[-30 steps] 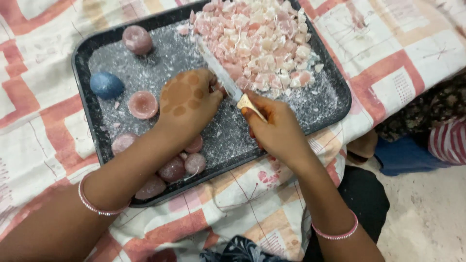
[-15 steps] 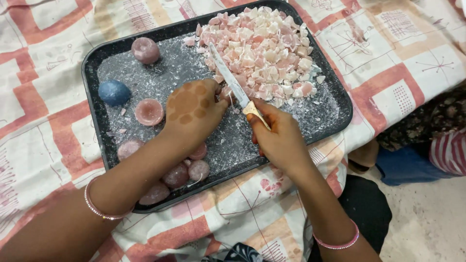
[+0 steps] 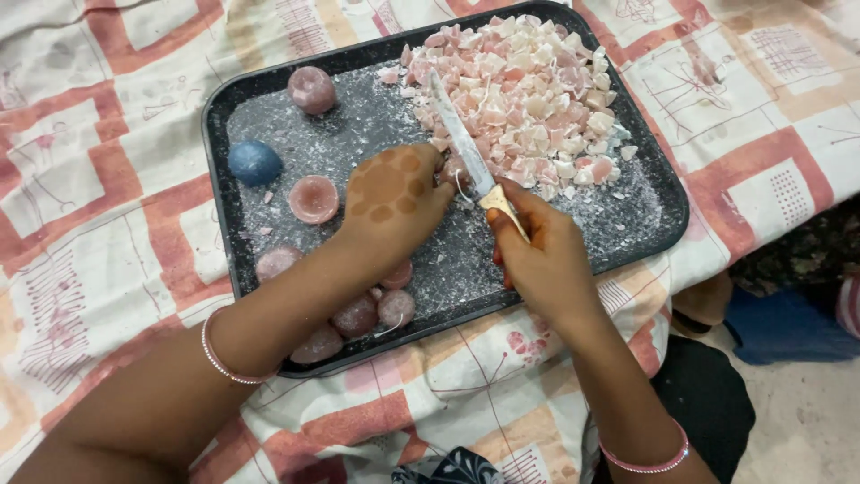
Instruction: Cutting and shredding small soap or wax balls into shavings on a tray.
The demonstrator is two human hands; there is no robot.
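A dark tray dusted with white crumbs rests on a red-and-cream patterned cloth. My right hand grips a knife by its pale handle, blade pointing up-left along the edge of a heap of pink and white chopped pieces. My left hand presses down on a small pink piece beside the blade, fingers curled over it; the piece is mostly hidden. Round pink wax-like lumps lie on the tray's left half, with a blue ball.
More pink lumps cluster at the tray's near edge under my left forearm, and one sits at the far left corner. The patterned cloth surrounds the tray. Bare floor and dark fabric lie to the right.
The knife blade has swung from lying low by my left fingers to pointing up-left along the heap. Both hands stay at the tray's middle; the view shifted slightly.
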